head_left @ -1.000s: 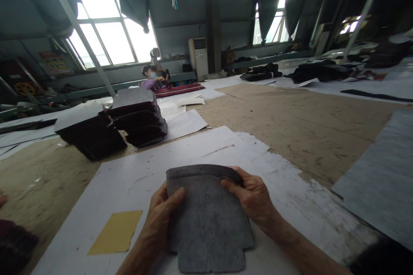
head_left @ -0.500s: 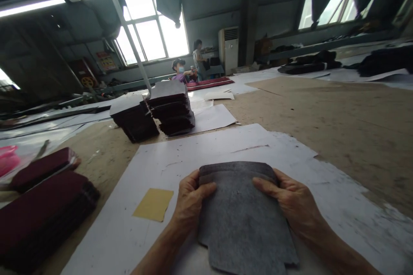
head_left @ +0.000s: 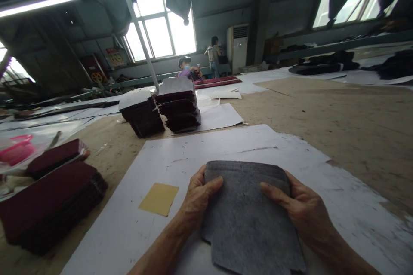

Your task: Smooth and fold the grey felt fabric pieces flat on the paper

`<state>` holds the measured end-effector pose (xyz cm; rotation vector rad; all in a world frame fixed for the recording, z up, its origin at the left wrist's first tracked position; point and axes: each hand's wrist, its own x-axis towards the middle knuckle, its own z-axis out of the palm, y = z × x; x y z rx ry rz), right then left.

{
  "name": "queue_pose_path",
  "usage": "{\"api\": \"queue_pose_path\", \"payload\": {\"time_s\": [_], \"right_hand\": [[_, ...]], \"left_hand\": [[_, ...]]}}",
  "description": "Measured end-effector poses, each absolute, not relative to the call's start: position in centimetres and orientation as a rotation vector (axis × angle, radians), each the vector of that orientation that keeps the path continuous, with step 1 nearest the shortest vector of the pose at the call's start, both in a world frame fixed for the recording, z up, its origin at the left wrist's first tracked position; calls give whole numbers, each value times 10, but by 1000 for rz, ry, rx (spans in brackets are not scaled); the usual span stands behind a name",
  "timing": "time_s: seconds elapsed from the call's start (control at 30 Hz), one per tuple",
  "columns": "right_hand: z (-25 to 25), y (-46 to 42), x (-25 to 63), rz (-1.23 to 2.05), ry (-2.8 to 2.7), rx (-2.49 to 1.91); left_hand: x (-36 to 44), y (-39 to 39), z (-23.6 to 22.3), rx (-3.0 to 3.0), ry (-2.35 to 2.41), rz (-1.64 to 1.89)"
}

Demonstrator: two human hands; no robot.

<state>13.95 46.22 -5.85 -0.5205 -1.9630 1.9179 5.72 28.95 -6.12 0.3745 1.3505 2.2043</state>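
Note:
A stack of grey felt pieces (head_left: 248,219) lies on a large white paper sheet (head_left: 180,159) in front of me. My left hand (head_left: 198,200) grips its left edge, thumb on top and fingers round the side. On the right edge my right hand (head_left: 301,208) holds it the same way, thumb lying across the top piece. A small yellow card (head_left: 158,198) rests on the paper just left of my left hand.
Dark red fabric stacks (head_left: 48,202) sit at the left near a pink dish (head_left: 17,148). Two tall stacks of dark pieces (head_left: 161,109) stand further back. Bare brown tabletop (head_left: 338,116) spreads to the right. Two people (head_left: 190,68) are far off by the windows.
My view has swung left, bringing the dark red stacks and pink dish into sight. Both hands have kept hold of the grey felt stack, squaring its edges.

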Motion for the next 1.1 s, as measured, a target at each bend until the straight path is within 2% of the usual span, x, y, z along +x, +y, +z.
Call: {"api": "queue_pose_path", "payload": {"time_s": [0.27, 0.53, 0.93, 1.1], "right_hand": [[-54, 460, 140, 2033, -1911, -591], [-54, 465, 138, 2586, -1575, -534], [-53, 457, 137, 2270, -1692, -580], [-55, 461, 136, 2544, -1489, -531]], "left_hand": [[55, 287, -63, 388, 1348, 2186], [55, 283, -62, 284, 1292, 2176], [55, 288, -66, 292, 1384, 2190], [55, 285, -67, 403, 1440, 2179]]}}
